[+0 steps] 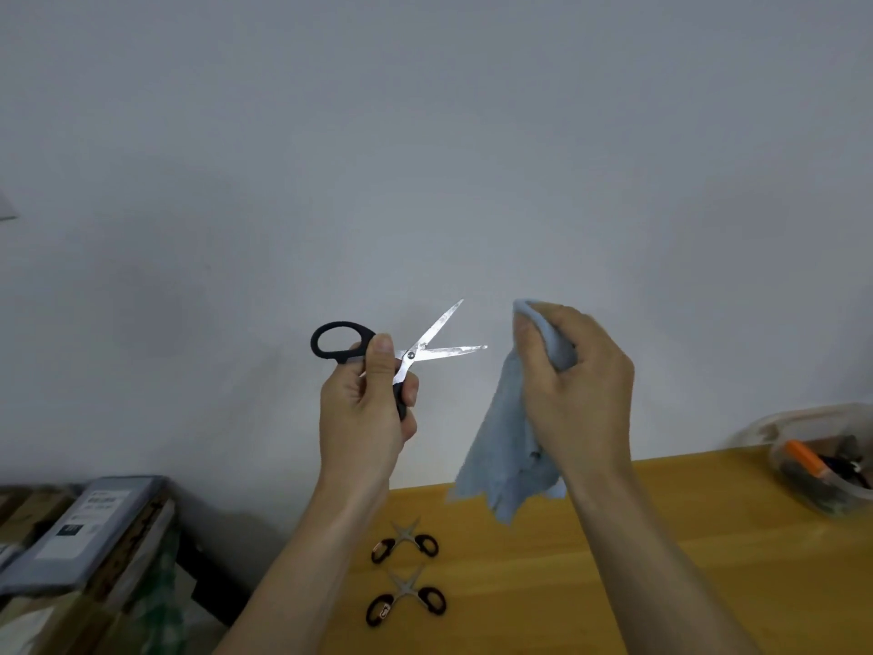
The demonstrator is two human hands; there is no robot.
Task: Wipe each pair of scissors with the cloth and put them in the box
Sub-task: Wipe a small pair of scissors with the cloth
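Black-handled scissors (399, 356) with spotted blades spread open, raised above the table (661, 536), I see my left hand (366, 408) gripping one handle, my right hand (576, 390) beside them clutching the blue cloth (508, 456)

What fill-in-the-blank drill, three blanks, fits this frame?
1. The left hand holds the black-handled steel scissors with blades ____.
2. The right hand grips the ____ cloth.
3. ____ small pairs of scissors lie on the wooden table.

Missing: open; blue; two
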